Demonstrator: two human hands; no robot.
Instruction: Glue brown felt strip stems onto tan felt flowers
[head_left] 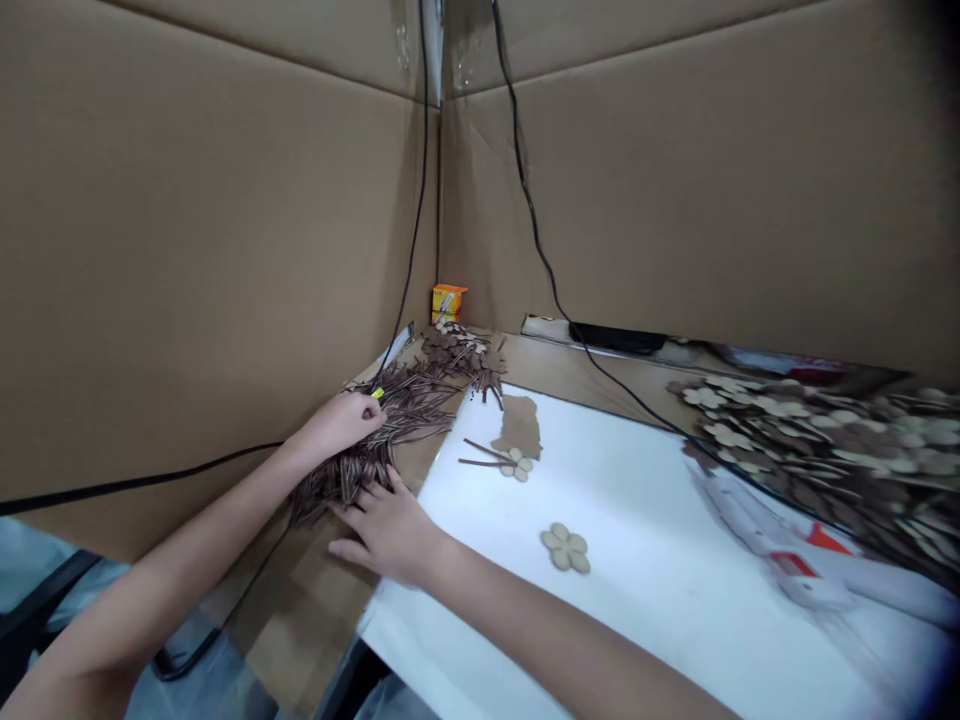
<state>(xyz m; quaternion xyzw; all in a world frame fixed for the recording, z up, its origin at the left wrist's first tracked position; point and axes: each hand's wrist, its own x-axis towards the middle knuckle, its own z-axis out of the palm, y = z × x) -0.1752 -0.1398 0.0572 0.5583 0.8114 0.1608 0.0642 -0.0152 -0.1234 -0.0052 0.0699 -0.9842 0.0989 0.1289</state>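
Observation:
My left hand (346, 422) is over the upper left of a heap of thin brown strips (412, 400), its fingers curled together beside a small yellow tag (378, 393); what it pinches is too small to make out. My right hand (394, 525) rests with spread fingers on the heap's lower edge, holding nothing. On the white board (630, 500) lie a beige flower shape (566, 548) and a smaller flower (516, 464) with two brown strips beside it. A piece of brown paper (519, 425) lies just behind the smaller flower.
A white glue gun (817, 565) with a red trigger is on the right, beside a large pile of flower shapes (825, 430). Cardboard walls (225, 220) enclose the back. An orange box (448, 302) stands in the corner. A black cable (536, 230) hangs down across the board's rear edge.

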